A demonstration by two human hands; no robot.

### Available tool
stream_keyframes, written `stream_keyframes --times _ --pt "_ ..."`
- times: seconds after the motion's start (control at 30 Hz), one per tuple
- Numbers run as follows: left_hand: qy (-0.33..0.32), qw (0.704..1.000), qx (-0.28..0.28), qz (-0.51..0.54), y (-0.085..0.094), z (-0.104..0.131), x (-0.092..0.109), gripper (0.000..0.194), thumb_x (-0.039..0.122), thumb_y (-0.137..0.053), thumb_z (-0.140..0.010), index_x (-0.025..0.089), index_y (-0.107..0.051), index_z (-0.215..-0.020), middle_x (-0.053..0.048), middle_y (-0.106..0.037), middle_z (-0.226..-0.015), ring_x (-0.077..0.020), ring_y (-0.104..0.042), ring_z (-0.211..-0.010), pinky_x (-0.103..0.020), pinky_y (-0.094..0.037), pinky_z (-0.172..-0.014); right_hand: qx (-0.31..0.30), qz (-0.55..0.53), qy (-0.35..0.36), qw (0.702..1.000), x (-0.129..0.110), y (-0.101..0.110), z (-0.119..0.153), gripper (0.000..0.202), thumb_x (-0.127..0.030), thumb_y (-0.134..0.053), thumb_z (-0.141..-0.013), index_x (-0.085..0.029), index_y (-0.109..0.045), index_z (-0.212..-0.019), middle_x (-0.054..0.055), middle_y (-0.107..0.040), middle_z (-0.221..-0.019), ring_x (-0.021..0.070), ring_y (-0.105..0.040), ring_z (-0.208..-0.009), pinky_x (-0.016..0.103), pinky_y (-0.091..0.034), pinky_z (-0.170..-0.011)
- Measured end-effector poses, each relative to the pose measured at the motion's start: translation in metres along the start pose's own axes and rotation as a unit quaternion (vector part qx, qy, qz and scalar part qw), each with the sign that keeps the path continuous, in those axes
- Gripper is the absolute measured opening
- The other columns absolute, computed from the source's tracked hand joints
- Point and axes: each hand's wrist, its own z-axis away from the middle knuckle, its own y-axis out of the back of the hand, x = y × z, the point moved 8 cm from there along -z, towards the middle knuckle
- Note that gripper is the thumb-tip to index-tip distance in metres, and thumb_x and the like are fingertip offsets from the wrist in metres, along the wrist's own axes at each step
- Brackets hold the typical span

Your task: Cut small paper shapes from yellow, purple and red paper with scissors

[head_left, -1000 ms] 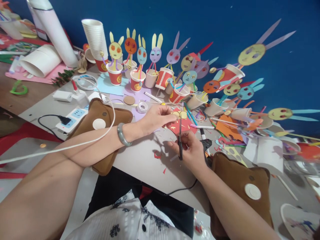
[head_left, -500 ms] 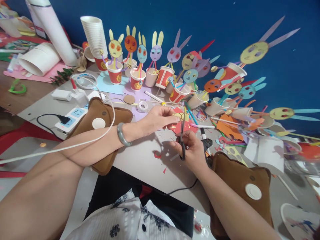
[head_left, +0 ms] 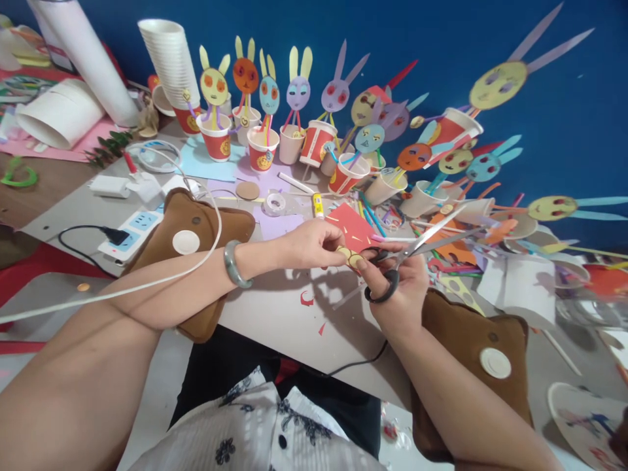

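A deep blue painted wall (head_left: 275,26) rises plain behind your grey, flat-topped table (head_left: 275,327), with a brown wood-look surface (head_left: 19,196) adjoining at the far left. Bright red chair parts (head_left: 53,261) show beside a pale grey surface (head_left: 59,294) at your left. Light falls across the grey top, casting soft shadows near its middle.

The wall (head_left: 383,33) is dark blue. The scissors (head_left: 395,275) have black handles. The paper sheet (head_left: 350,226) is red, and the two warmers (head_left: 184,275) are brown. The shirt (head_left: 275,428) is white with dark flowers.
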Motion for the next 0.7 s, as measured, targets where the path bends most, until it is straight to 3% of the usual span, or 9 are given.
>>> stream_keyframes --times 0.13,0.3,0.5,0.7 --pt "0.012 0.999 -0.028 0.041 -0.0049 0.0018 0.0002 0.017 0.016 -0.063 -0.079 0.014 -0.055 -0.064 0.004 -0.054 -0.055 -0.0051 -0.049 -0.051 -0.018 -0.036 -0.048 -0.008 -0.005 -0.022 1.000 0.0050 -0.0006 -0.0006 0.043 -0.042 -0.087 -0.072 -0.028 -0.057 -0.100 0.000 -0.067 -0.079 0.0187 -0.065 -0.065 0.034 -0.053 -0.061" --pt "0.037 0.991 -0.021 0.129 -0.0031 0.0048 0.0046 0.016 0.018 -0.064 -0.083 0.013 -0.057 -0.070 0.003 -0.057 -0.061 -0.0048 -0.055 -0.054 -0.017 -0.042 -0.049 -0.009 -0.034 -0.039 0.999 0.0083 -0.0026 -0.0014 0.044 -0.040 -0.086 -0.072 -0.027 -0.055 -0.101 -0.001 -0.066 -0.077 0.0177 -0.064 -0.066 0.033 -0.053 -0.063" --pt "0.038 0.986 -0.046 0.156 -0.0105 0.0042 0.0037 0.018 0.019 -0.073 -0.078 0.012 -0.060 -0.069 0.004 -0.058 -0.059 -0.0038 -0.052 -0.051 -0.017 -0.042 -0.049 0.014 -0.033 -0.037 0.999 0.0107 0.0006 -0.0009 0.044 -0.039 -0.085 -0.072 -0.027 -0.054 -0.101 0.000 -0.066 -0.080 0.0187 -0.065 -0.070 0.034 -0.054 -0.066" --pt "0.045 0.982 -0.019 0.184 -0.0065 0.0044 -0.0002 0.019 0.021 -0.070 -0.083 0.012 -0.060 -0.070 0.003 -0.058 -0.058 -0.0056 -0.052 -0.052 -0.019 -0.039 -0.049 -0.001 -0.011 -0.029 1.000 0.0047 -0.0015 0.0003 0.036 -0.039 -0.081 -0.078 -0.028 -0.054 -0.100 0.001 -0.066 -0.079 0.0180 -0.063 -0.068 0.035 -0.053 -0.067"
